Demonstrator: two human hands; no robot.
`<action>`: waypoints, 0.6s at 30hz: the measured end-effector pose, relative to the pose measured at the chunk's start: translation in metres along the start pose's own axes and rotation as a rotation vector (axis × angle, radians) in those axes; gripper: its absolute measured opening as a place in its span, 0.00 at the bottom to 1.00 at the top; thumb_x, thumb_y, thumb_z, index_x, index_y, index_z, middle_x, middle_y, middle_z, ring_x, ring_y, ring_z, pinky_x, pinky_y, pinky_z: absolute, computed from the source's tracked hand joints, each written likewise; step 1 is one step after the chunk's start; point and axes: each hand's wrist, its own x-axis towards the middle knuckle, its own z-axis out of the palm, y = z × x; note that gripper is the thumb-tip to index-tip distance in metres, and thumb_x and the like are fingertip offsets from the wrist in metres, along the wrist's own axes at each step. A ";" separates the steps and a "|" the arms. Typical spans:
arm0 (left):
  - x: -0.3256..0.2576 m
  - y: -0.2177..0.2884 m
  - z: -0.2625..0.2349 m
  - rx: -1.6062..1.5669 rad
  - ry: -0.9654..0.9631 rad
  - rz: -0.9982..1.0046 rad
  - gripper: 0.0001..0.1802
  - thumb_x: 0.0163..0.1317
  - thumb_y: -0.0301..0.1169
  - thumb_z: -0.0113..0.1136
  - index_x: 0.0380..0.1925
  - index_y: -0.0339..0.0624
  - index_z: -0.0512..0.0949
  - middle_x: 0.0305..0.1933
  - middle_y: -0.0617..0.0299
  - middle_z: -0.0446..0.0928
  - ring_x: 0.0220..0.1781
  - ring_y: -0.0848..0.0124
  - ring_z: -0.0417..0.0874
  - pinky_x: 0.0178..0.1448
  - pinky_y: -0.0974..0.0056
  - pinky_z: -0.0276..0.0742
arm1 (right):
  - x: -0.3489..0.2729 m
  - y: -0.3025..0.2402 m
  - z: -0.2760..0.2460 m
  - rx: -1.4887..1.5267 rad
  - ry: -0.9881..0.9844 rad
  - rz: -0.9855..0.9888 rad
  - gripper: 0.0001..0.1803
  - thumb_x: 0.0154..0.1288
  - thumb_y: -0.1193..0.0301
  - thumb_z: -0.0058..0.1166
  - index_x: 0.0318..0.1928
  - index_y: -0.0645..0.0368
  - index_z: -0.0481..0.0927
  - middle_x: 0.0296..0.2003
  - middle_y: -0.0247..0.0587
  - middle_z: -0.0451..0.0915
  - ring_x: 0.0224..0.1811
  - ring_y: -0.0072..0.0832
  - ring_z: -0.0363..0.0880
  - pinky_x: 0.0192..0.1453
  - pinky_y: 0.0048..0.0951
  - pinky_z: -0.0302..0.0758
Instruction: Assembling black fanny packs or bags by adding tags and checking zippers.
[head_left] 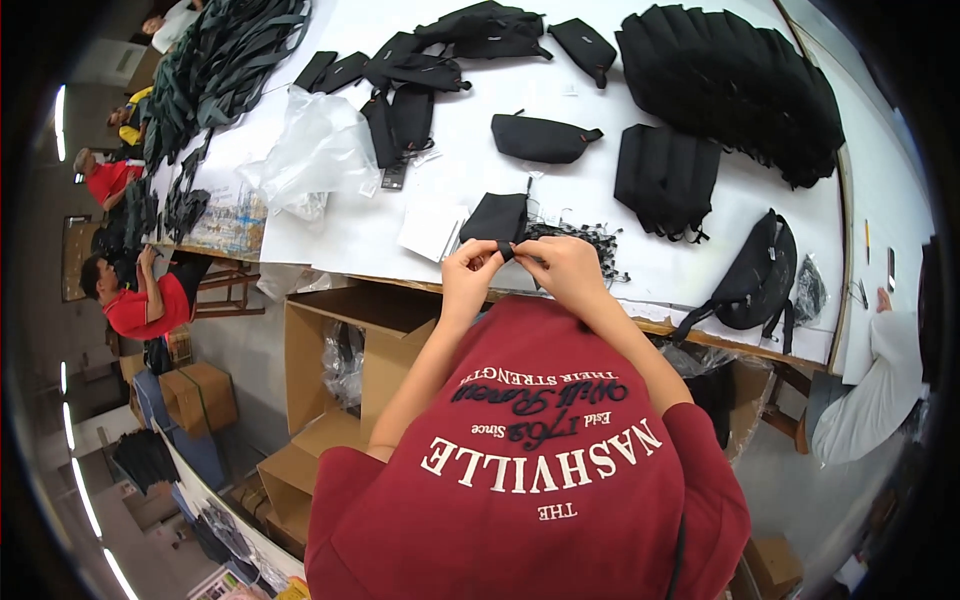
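At the near table edge, my left hand [472,272] and my right hand [566,266] face each other, fingertips pinched on the near end of a small black fabric pouch [496,216]. The rest of the pouch lies flat on the table beyond my fingers. What exactly sits between the fingertips is too small to make out. Just right of the pouch, partly behind my right hand, spreads a heap of small black tag strings [600,238]. A stack of white cards [430,230] lies beside my left hand.
Farther back are a single black waist bag [545,138], stacked black bags [730,85] and clear plastic bags [320,150]. A black bag with a strap [755,275] lies at right. Cardboard boxes [325,370] stand below the table edge. Several people sit along the left.
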 end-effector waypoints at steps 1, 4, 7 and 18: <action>0.002 0.001 0.000 0.020 0.019 0.045 0.07 0.55 0.23 0.62 0.32 0.31 0.79 0.23 0.71 0.68 0.23 0.84 0.62 0.27 0.75 0.58 | 0.001 -0.003 -0.002 0.097 0.033 0.048 0.06 0.55 0.67 0.60 0.34 0.52 0.84 0.24 0.36 0.79 0.21 0.29 0.76 0.26 0.27 0.71; 0.002 0.010 0.006 0.002 0.073 0.107 0.04 0.57 0.23 0.60 0.31 0.33 0.77 0.29 0.68 0.71 0.26 0.82 0.66 0.31 0.75 0.63 | -0.001 -0.002 -0.011 0.436 0.081 0.196 0.06 0.57 0.69 0.58 0.35 0.54 0.81 0.23 0.33 0.76 0.22 0.23 0.72 0.27 0.23 0.68; -0.001 0.033 0.009 -0.073 0.185 0.174 0.02 0.61 0.25 0.57 0.33 0.38 0.75 0.30 0.67 0.72 0.29 0.81 0.69 0.36 0.75 0.65 | -0.004 0.005 -0.015 1.024 0.121 0.346 0.05 0.62 0.74 0.52 0.38 0.58 0.73 0.29 0.26 0.73 0.29 0.10 0.67 0.33 0.14 0.62; -0.006 0.058 0.011 -0.276 -0.181 -0.028 0.04 0.61 0.25 0.58 0.35 0.38 0.76 0.24 0.72 0.73 0.25 0.88 0.65 0.29 0.80 0.57 | -0.003 -0.009 -0.033 1.242 0.124 0.262 0.05 0.68 0.72 0.49 0.41 0.59 0.70 0.29 0.32 0.76 0.28 0.14 0.68 0.33 0.15 0.63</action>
